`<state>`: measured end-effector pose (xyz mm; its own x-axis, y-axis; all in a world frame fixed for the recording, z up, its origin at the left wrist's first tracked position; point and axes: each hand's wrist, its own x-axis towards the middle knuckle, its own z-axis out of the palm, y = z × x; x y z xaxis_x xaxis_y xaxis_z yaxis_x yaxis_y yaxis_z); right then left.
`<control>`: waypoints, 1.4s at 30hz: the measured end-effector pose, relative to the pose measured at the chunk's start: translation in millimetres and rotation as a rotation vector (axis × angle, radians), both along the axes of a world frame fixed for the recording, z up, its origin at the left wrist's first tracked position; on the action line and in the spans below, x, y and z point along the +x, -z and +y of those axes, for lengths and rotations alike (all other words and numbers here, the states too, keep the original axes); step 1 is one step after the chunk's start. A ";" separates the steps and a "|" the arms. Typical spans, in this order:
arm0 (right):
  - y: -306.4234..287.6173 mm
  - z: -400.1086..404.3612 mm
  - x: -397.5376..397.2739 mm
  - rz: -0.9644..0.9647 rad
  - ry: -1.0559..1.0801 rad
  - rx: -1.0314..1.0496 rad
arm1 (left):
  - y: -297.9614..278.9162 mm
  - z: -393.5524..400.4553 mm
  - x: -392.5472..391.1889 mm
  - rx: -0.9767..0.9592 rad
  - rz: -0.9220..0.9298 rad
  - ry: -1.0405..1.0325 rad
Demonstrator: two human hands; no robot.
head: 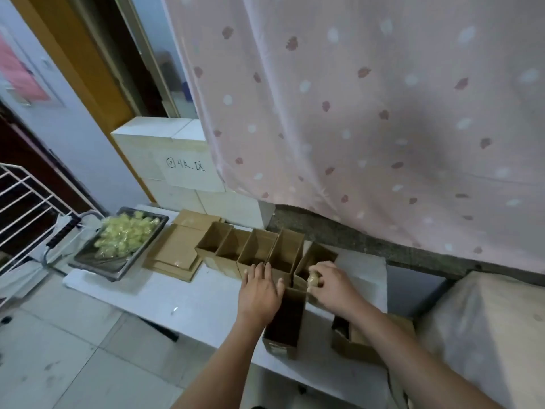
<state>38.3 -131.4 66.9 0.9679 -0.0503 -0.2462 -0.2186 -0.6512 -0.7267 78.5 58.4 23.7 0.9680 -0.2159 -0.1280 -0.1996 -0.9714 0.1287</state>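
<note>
Small pale wrapped piece [313, 280] is pinched in the right hand [331, 287], fingers curled round it, right at the near rim of the rightmost open box [320, 255]. Can't tell if it touches the cardboard.

Left hand [259, 290] is flat with straight fingers, resting against the front of the row of open cardboard boxes [256, 249] just left of that box and holding nothing.

Two more boxes stand nearer the body: a tall dark one [284, 329] between the forearms, and a lower one [356, 346] under the right forearm.

Everything sits on a white table [177, 293]. Left of the row is a stack of flat cardboard [177, 252], then a dark tray [97, 268] heaped with yellow wrapped pieces [126, 236].

Room: white blocks [147, 149] with a handwritten paper label [188, 169] behind the table, and a grey stone ledge [339, 231] under a pink spotted curtain [354, 113]. Pale floor tiles [73, 349] — scuffed. White wire rack [20, 208] at far left.
</note>
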 end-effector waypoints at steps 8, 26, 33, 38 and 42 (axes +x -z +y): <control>-29.9 146.0 44.0 -0.029 -0.105 0.015 | -13.0 149.8 14.4 0.039 -0.001 -0.136; -18.8 415.0 135.2 -0.064 -0.236 -0.147 | -14.4 413.9 59.5 0.031 0.027 -0.343; 17.4 483.6 201.8 -0.067 -0.222 -0.075 | 8.9 483.1 103.4 0.042 0.071 -0.383; 49.8 548.7 265.3 -0.021 -0.200 0.013 | 25.9 539.0 161.0 0.090 0.116 -0.378; 63.1 602.0 315.0 -0.017 -0.179 0.031 | 26.0 574.4 211.1 0.097 0.145 -0.359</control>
<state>353.3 470.6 3.8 0.9647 0.1301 -0.2288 -0.0893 -0.6559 -0.7496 289.5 632.8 -2.2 0.9501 0.1528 -0.2718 0.1684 -0.9851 0.0347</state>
